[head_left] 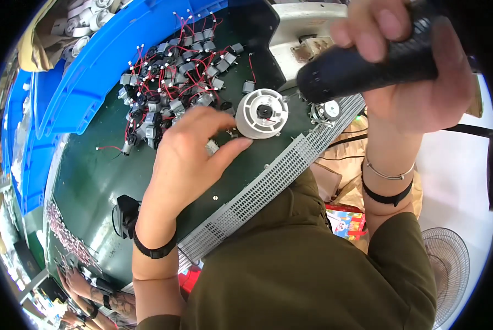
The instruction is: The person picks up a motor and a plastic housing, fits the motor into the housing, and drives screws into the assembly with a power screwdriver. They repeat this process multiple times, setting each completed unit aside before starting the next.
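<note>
In my right hand [400, 60] is a black electric screwdriver [362, 71], gripped across its body. Its thin bit points left, at the upper right rim of a white round plastic housing [262, 114]. That housing sits on the dark green tabletop, with a black part at its centre. My left hand [194, 148] is beside it, thumb and fingers apart, the thumb tip at its lower left edge. The fingers are slightly blurred, and I cannot tell whether they touch it. A small light part [212, 147] shows between thumb and fingers. One small motor [248, 87] lies just behind the housing.
Small grey motors [175, 82] with red wires are heaped at the back left, by a blue bin [98, 71]. A perforated metal strip [268, 181] edges the table near me. Another metal-and-white part [326, 111] lies right. A co-worker's hands [79, 283] are at lower left.
</note>
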A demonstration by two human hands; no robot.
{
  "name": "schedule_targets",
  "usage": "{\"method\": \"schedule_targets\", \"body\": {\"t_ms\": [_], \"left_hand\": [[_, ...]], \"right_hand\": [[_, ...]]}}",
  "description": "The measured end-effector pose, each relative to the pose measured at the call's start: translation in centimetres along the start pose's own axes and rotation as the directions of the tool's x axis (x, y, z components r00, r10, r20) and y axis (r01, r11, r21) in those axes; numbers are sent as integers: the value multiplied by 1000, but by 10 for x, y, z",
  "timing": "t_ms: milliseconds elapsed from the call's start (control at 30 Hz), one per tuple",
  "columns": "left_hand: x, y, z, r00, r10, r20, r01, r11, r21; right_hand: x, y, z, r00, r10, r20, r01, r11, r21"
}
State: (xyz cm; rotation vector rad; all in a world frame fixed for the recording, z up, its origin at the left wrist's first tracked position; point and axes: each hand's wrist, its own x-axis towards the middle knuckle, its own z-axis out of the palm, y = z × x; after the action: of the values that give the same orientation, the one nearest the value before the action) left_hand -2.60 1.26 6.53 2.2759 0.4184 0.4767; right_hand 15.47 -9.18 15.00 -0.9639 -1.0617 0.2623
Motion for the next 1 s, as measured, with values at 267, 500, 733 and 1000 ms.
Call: {"method": "schedule_targets", "body": {"t_ms": [267, 500, 733, 1000], "left_hand": [[-6, -13, 41, 925, 344, -163, -242, 862, 445], [-3, -17, 47, 912, 354, -208, -234, 864, 446], [-3, -18, 49, 911, 355, -211, -244, 875, 419], [-2, -19, 49, 919, 335, -208, -234, 887, 398]], "right_hand": [[2, 17, 21, 993, 21, 113, -12, 997, -77], [2, 21, 14, 993, 29, 114, -20, 996, -82], [2, 31, 16, 993, 32, 115, -24, 997, -73], [3, 35, 16, 993, 29, 117, -21, 998, -66]]}}
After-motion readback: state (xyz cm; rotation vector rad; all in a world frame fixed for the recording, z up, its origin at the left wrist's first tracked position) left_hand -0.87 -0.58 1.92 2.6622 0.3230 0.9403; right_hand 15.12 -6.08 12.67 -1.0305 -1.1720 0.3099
